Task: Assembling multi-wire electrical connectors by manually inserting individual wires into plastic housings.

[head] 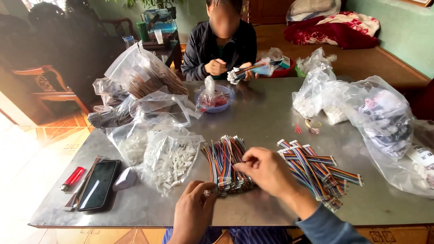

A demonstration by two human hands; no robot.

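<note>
My left hand (193,208) is at the table's near edge, fingers pinched on the connector end of a multicoloured ribbon cable from the bundle (224,160) lying in front of me. My right hand (266,171) hovers over the same bundle, fingertips closed on the wires near its middle. A second pile of flat rainbow ribbon cables (316,169) lies just right of my right hand. A clear bag of small white plastic connectors (172,158) sits left of the bundle.
A person across the metal table (253,117) holds another cable bundle (242,72). Clear plastic bags (375,117) crowd the right and left sides. A black phone (98,184), a red lighter (72,178) and a blue bowl (216,100) lie on the table.
</note>
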